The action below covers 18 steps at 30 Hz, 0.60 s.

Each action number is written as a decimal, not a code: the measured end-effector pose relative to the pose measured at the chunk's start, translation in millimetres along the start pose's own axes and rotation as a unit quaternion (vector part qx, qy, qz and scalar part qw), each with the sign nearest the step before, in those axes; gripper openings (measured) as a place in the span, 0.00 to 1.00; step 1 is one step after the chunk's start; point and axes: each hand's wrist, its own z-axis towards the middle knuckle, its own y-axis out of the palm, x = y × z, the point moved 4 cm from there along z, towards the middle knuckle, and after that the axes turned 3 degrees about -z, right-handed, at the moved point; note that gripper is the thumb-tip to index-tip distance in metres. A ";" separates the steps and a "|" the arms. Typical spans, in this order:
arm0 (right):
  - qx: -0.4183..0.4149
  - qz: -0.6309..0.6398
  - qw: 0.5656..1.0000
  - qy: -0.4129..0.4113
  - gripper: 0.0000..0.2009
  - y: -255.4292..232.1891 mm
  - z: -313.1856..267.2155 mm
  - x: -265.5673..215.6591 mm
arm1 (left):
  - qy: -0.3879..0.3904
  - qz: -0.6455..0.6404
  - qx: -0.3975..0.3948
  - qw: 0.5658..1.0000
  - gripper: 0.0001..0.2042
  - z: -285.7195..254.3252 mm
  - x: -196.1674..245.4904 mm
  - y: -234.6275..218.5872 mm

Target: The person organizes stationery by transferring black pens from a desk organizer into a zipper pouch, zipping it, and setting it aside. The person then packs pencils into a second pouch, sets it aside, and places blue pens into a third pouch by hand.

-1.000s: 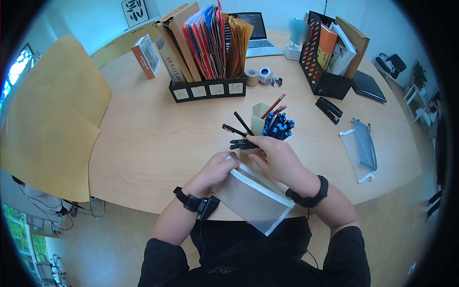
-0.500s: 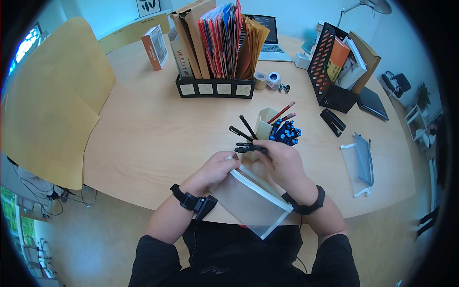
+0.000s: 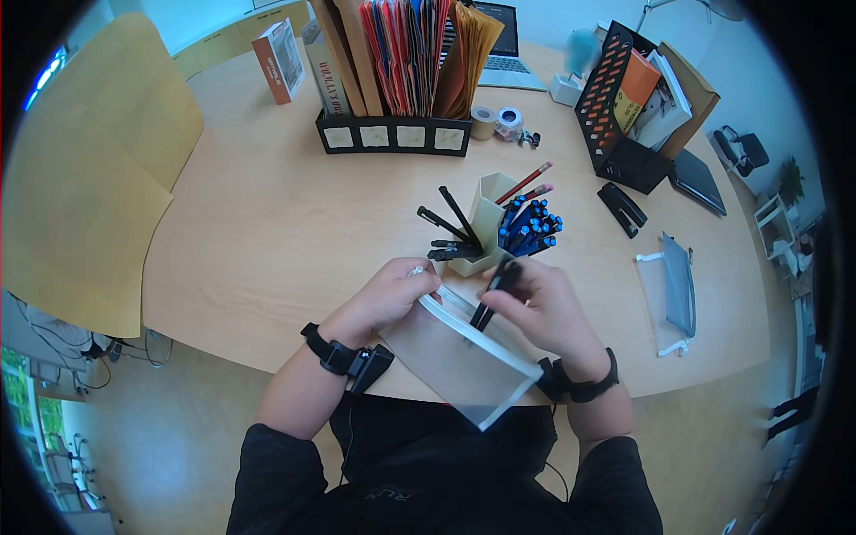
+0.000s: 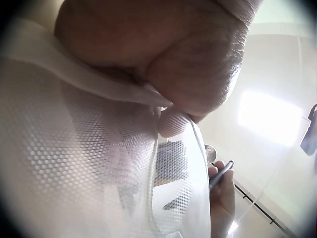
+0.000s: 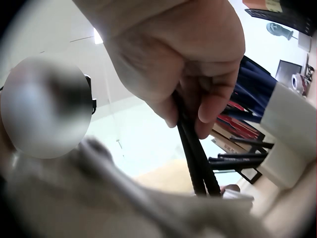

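My left hand grips the zipper edge of a white mesh zip pouch at its left corner. In my right hand are black pens, at least two, pinched between thumb and fingers. They point down at the open mouth of the pouch, their lower ends overlapping its white rim in the head view. Just beyond the hands stands a cream hexagonal pen holder. Several black pens lean out of its left side, and blue-capped pens and red pencils fill other compartments.
To the right lie a black stapler and a blue-and-white mesh pouch. A black file box with folders, tape rolls, a laptop and a black magazine holder stand farther back.
My right hand has drawn black pens out of the holder and brought them down toward the pouch mouth, turning them tip-down. My left hand keeps its grip on the pouch.
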 end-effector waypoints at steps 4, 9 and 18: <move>-0.132 0.008 0.990 0.043 0.10 22.3 3.8 8.4 | 0.016 -0.004 -0.004 1.000 0.10 1.7 -2.9 -2.3; -0.297 -0.013 0.952 0.079 0.17 28.7 1.4 4.2 | -0.008 -0.009 -0.016 1.000 0.10 1.2 -4.7 0.7; -0.293 0.100 0.949 0.067 0.18 28.8 0.3 1.9 | 0.042 0.004 -0.003 0.999 0.10 1.5 -3.3 -3.0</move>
